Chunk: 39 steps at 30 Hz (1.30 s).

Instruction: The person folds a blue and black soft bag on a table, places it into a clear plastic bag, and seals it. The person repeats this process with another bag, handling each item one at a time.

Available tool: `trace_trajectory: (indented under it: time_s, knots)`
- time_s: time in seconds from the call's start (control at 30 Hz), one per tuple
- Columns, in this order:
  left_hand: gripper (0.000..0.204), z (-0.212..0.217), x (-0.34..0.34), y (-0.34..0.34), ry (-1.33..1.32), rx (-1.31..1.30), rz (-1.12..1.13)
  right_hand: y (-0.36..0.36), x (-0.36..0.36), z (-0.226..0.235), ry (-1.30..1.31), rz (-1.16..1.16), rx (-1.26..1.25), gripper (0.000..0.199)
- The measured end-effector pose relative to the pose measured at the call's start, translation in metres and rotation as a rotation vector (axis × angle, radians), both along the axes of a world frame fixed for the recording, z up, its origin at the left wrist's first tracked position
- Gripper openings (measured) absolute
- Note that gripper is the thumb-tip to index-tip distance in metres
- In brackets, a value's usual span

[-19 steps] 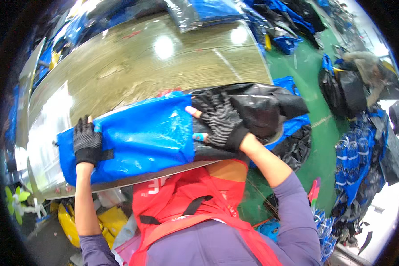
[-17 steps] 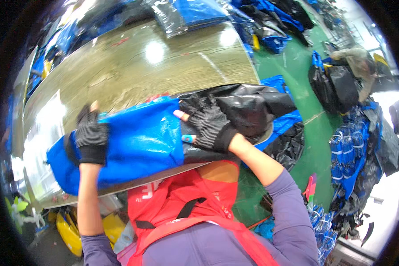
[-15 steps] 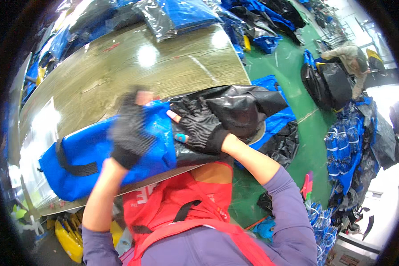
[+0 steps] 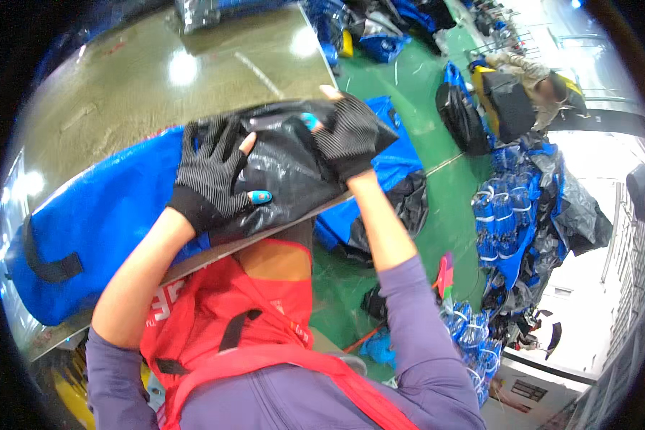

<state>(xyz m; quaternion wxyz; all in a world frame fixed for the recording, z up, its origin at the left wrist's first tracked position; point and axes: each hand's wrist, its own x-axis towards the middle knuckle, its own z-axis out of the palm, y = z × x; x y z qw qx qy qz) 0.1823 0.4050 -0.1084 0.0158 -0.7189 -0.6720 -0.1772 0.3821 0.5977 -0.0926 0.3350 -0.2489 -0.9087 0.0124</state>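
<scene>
A long blue and black bag (image 4: pixel 111 201) of shiny coated fabric lies across the near edge of the table, its blue part to the left and its black part to the right. A black strap (image 4: pixel 46 258) crosses the blue end. My left hand (image 4: pixel 211 168), in a grey-black striped glove with bare fingertips, rests flat and spread where blue meets black. Blue tape wraps its thumb. My right hand (image 4: pixel 351 136), gloved the same way, curls over the black end, thumb and index finger on either side of the fabric. Its other fingertips are hidden.
The glossy wood-grain table (image 4: pixel 132 93) stretches away behind the bag. Another blue and black bag (image 4: pixel 401 168) hangs off to the right, above the green floor (image 4: pixel 444 208). Tied blue bundles (image 4: pixel 502 215) are stacked farther right. A person (image 4: pixel 534 79) bends over bags at the far right.
My left hand has come down flat on the bag from a blurred motion. The right hand has moved from the bag's middle to its black right end. The view has shifted rightward.
</scene>
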Motion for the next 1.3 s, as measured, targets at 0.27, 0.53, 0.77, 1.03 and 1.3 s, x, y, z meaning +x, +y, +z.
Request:
trace_trajectory:
  time_s: [0.27,0.53,0.77,1.03,1.3]
  knots:
    - [0.103,0.004,0.001,-0.003,-0.145,-0.126,0.023,-0.046,0.053,-0.020,0.959,-0.423,-1.096,0.087]
    - [0.105,-0.001,0.012,0.001,-0.114,-0.131,0.054,-0.112,-0.022,0.064,0.780,0.051,-1.183,0.035]
    - [0.092,0.033,-0.008,-0.056,-0.157,0.119,0.029,-0.201,-0.106,0.076,0.039,0.496,-0.113,0.037]
    - [0.088,0.009,-0.030,-0.056,-0.163,0.120,0.026,-0.166,-0.045,0.073,0.634,0.241,-0.777,0.047]
    - [0.067,0.022,-0.043,-0.016,-0.105,0.112,0.374,-0.120,0.007,-0.017,0.734,0.413,-1.628,0.058]
